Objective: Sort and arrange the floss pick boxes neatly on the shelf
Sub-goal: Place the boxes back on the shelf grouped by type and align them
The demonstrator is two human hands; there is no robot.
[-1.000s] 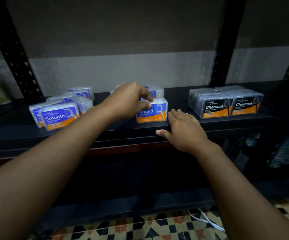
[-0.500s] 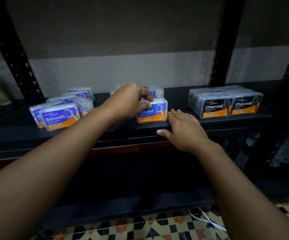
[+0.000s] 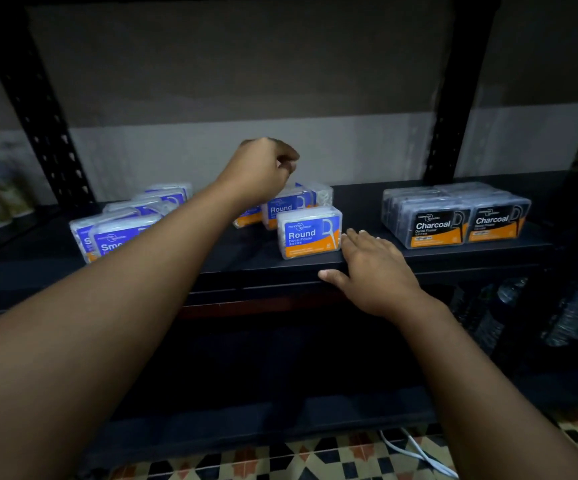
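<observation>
1. Left hand point(image 3: 263, 168), raised above the middle group of boxes, fingers curled loosely inward; nothing visible in its grasp; the front clear plastic floss pick box with the blue-and-orange "Round" label point(image 3: 310, 232) lies below it and slightly to its right, towards the shelf's front edge.
2. Right hand point(image 3: 372, 268), fingers straight and together, palm down on the front edge of the black metal shelf point(image 3: 246, 261); its fingertips point(image 3: 351, 233) lie just beside the box's right end, perhaps touching; judged the nearer hand for any nudge.
3. The front "Round" box stands on its long edge, long axis running left to right, label facing forward; two more blue-labelled "Round" boxes point(image 3: 287, 204) sit behind it, partly hidden by the left wrist, less squarely aligned.
4. Blue-labelled "Smooth" boxes point(image 3: 114, 233) form a loose cluster at the left; black-labelled "Charcoal" boxes point(image 3: 453, 216) form a tidy block at the right, well apart from the middle group.
</observation>
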